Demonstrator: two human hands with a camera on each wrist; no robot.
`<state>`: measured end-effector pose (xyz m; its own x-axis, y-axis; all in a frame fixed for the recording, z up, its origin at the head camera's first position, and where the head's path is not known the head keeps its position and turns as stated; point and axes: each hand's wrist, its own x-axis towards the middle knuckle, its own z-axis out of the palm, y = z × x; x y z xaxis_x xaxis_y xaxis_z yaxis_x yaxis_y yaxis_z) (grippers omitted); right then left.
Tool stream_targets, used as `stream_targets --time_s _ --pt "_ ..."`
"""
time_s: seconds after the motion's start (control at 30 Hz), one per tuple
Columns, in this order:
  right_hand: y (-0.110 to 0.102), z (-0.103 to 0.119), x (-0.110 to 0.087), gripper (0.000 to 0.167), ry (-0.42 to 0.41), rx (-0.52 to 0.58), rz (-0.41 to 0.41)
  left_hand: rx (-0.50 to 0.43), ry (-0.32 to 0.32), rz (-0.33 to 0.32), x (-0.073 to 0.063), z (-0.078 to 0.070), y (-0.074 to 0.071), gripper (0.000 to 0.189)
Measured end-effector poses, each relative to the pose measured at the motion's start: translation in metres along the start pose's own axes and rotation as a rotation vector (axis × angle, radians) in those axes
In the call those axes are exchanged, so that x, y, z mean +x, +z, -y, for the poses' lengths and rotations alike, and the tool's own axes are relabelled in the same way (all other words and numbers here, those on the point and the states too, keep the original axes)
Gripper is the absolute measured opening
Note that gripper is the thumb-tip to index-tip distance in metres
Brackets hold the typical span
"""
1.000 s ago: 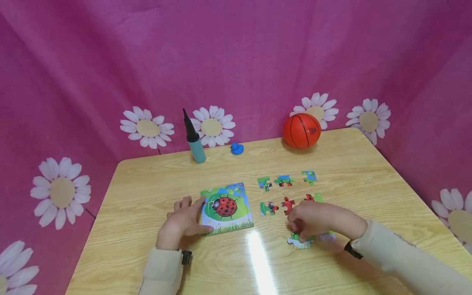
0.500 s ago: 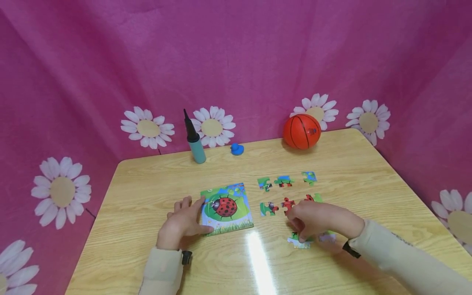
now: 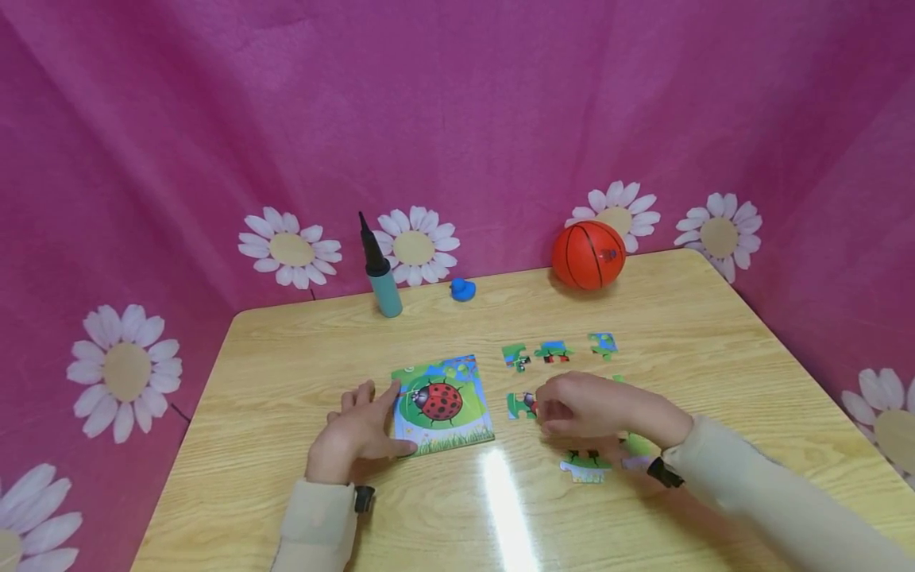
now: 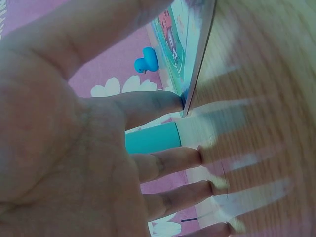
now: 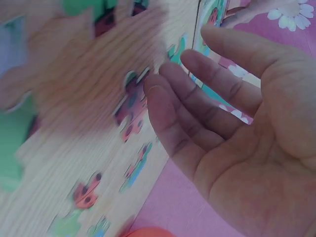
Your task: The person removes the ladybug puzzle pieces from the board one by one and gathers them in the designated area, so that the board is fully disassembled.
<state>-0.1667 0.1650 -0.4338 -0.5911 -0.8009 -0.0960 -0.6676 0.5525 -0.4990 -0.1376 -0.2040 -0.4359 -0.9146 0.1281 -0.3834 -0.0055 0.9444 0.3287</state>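
Note:
In the head view a square ladybug picture board (image 3: 442,403) lies flat on the table. My left hand (image 3: 357,435) rests at its left side, index fingertip at the edge and thumb at the lower corner; its fingers (image 4: 168,160) are spread and fairly straight. My right hand (image 3: 582,405) is over the middle of the loose puzzle pieces, beside a green one (image 3: 518,406). Seen from the right wrist, its fingers are loosely bent next to a red spotted puzzle piece (image 5: 131,129); nothing shows between thumb and fingers. Another piece (image 3: 584,469) lies nearer me.
Behind, along the wooden table (image 3: 300,349), are a teal hand pump (image 3: 387,292), a blue toy duck (image 3: 463,289) and a red ball (image 3: 588,255). More puzzle pieces (image 3: 554,351) lie in a row beyond my right hand. A pink flowered curtain (image 3: 457,119) surrounds the table.
My right hand has shifted left and slightly away from me, uncovering pieces at the lower right and covering the middle red one. The left hand and the picture board stay in place.

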Motion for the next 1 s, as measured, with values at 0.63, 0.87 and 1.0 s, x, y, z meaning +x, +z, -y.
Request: stream_targets --time_s 0.63,0.87,1.0 --pt "0.014 0.041 0.082 0.043 -0.084 -0.054 -0.006 0.012 0.005 0.012 0.001 0.0 0.0 0.109" --pt "0.023 0.055 0.107 0.055 -0.034 -0.02 0.075 0.007 -0.006 0.028 0.001 0.0 0.0 0.109" --pt "0.028 0.066 0.12 0.054 -0.056 -0.035 0.1 0.014 -0.009 0.028 0.002 0.001 0.0 0.108"
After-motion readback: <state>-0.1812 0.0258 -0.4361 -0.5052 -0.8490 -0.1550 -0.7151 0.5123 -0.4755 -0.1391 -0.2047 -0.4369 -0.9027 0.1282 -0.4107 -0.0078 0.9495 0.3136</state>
